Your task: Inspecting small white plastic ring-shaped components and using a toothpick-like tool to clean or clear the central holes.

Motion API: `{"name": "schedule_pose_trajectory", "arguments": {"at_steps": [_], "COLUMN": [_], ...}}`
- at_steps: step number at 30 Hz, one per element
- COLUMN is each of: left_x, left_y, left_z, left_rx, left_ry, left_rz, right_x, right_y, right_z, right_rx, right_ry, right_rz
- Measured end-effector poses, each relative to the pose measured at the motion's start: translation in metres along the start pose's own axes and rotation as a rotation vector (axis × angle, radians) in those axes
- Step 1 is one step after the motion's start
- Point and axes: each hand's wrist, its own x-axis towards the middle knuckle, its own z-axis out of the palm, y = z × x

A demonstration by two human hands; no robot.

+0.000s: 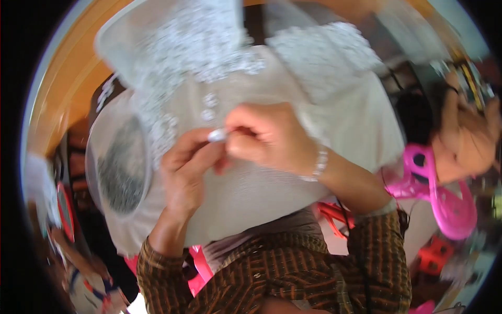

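Observation:
A small white piece [216, 135], rounded and shiny, is pinched between the thumb and forefinger of my left hand [185, 165]. Its exact kind is too small and blurred to tell. My right hand [274, 137] is closed in a pinch right beside that piece, its fingertips almost touching the left ones; what they hold is hidden. Beyond my hands, two similar loose white pieces [208, 114] lie on the pale cloth [246, 188]. To the left stands a round clear tub [148, 175] with many thin grey bits inside.
A large heap of white pieces [193, 44] spreads across the far left of the cloth. Clear plastic bags [298, 57] with more white pieces lie at the far right. A pink plastic stool [449, 209] and another person [463, 141] are at the right.

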Motion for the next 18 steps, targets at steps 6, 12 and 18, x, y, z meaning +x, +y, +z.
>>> {"name": "schedule_pose_trajectory", "arguments": {"at_steps": [6,12,18], "left_x": [0.000,0.000,-0.001], "left_y": [-0.005,-0.015,-0.013], "left_z": [0.016,0.002,0.014], "left_rx": [0.130,0.209,0.368], "left_ry": [0.124,0.072,0.074], "left_rz": [0.074,0.131,0.162], "right_x": [0.002,0.001,0.000], "right_y": [0.011,0.017,0.027], "right_z": [-0.010,0.000,0.007], "right_rx": [-0.169,-0.303,-0.261], "right_ry": [0.126,0.144,0.126], "right_rz": [-0.225,-0.284,-0.222]}}
